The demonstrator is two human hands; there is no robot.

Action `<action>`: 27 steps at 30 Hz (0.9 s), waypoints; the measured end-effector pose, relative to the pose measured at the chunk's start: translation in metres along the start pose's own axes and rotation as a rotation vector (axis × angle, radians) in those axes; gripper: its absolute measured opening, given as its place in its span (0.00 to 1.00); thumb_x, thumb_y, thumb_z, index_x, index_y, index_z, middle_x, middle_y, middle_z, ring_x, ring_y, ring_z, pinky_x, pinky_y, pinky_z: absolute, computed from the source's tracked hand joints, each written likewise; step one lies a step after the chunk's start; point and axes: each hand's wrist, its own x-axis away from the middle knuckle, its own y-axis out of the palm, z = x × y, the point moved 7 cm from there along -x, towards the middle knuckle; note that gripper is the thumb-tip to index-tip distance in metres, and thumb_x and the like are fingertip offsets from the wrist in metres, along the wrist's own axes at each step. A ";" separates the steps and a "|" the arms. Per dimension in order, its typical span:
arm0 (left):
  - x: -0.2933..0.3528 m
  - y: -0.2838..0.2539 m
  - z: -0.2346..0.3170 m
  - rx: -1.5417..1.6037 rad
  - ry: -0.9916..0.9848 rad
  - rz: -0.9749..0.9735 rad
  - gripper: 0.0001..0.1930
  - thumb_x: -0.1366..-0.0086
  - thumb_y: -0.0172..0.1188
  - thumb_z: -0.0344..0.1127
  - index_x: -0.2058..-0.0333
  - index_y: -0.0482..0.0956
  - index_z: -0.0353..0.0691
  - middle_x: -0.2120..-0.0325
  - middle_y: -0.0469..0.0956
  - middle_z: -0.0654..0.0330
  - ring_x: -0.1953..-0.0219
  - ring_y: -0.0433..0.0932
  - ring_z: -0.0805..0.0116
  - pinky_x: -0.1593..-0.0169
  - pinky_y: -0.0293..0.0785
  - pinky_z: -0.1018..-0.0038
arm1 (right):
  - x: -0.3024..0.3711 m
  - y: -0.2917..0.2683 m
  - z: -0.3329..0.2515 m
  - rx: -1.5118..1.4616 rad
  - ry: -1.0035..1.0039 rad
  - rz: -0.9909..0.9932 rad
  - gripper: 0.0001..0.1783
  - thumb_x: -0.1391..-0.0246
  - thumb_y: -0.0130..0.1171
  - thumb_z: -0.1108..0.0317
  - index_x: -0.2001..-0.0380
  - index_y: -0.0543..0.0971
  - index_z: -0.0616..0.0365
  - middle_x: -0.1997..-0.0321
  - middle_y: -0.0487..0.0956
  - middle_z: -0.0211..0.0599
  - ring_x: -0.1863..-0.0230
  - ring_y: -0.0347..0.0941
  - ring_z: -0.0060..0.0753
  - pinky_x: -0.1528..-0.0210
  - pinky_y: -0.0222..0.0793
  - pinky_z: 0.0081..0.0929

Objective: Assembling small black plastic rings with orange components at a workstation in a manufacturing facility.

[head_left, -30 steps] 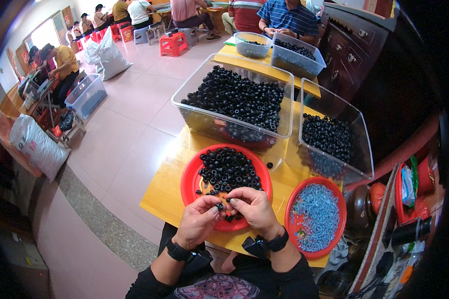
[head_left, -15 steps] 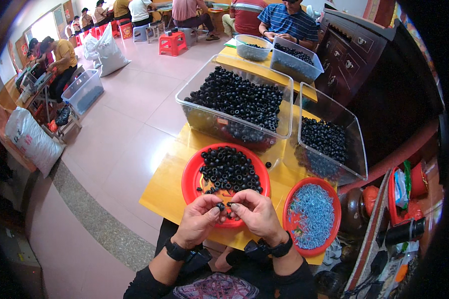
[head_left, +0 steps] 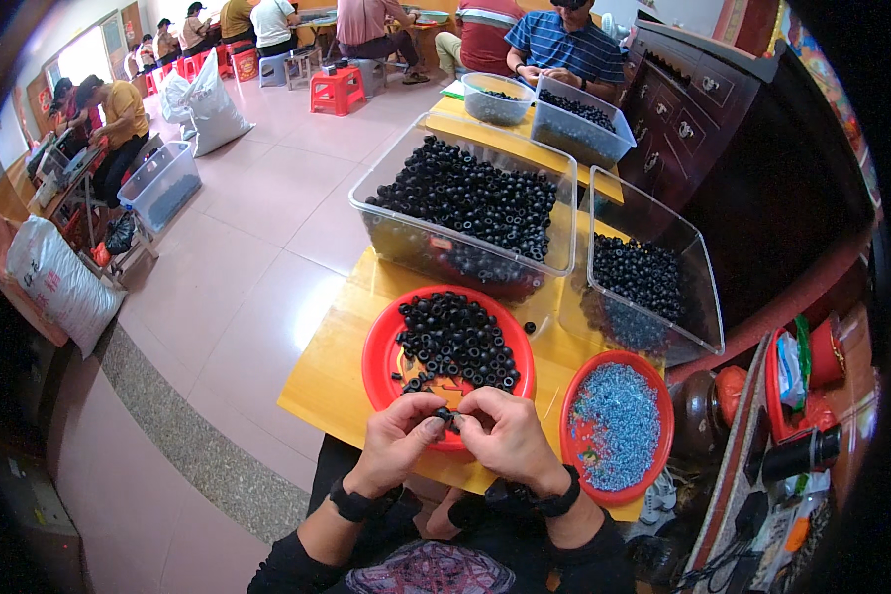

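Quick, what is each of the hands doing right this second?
Left hand: fingers pinched shut on a small black ring.
Right hand: fingers closed on the same black ring, over the red plate.

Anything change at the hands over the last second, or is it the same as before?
Hardly anything. Both hands, left hand and right hand, stay together over the near rim of the red plate, fingers pinched on a small black ring. The plate of black rings, the clear bins and the red bowl of blue bits have not moved.
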 end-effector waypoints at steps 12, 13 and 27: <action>0.011 0.010 0.038 -0.493 0.481 -0.074 0.11 0.45 0.57 0.21 0.62 0.74 0.30 0.72 0.74 0.54 0.70 0.75 0.65 0.66 0.70 0.77 | 0.005 0.004 0.002 -0.210 0.089 -0.111 0.02 0.53 0.56 0.78 0.73 0.75 0.63 0.76 0.76 0.30 0.76 0.72 0.17 0.74 0.66 0.16; 0.011 0.010 0.039 -0.493 0.480 -0.077 0.11 0.45 0.57 0.21 0.62 0.74 0.30 0.72 0.74 0.54 0.70 0.75 0.65 0.66 0.70 0.77 | 0.005 0.007 0.009 -0.314 0.158 -0.134 0.02 0.53 0.56 0.76 0.73 0.75 0.63 0.77 0.75 0.27 0.75 0.71 0.14 0.75 0.66 0.16; 0.010 0.015 0.040 -0.482 0.403 -0.108 0.10 0.45 0.56 0.21 0.62 0.74 0.31 0.74 0.74 0.56 0.72 0.74 0.66 0.67 0.69 0.77 | -0.001 0.008 0.012 -0.362 0.122 -0.208 0.02 0.51 0.56 0.74 0.74 0.75 0.61 0.76 0.76 0.28 0.75 0.72 0.15 0.75 0.68 0.14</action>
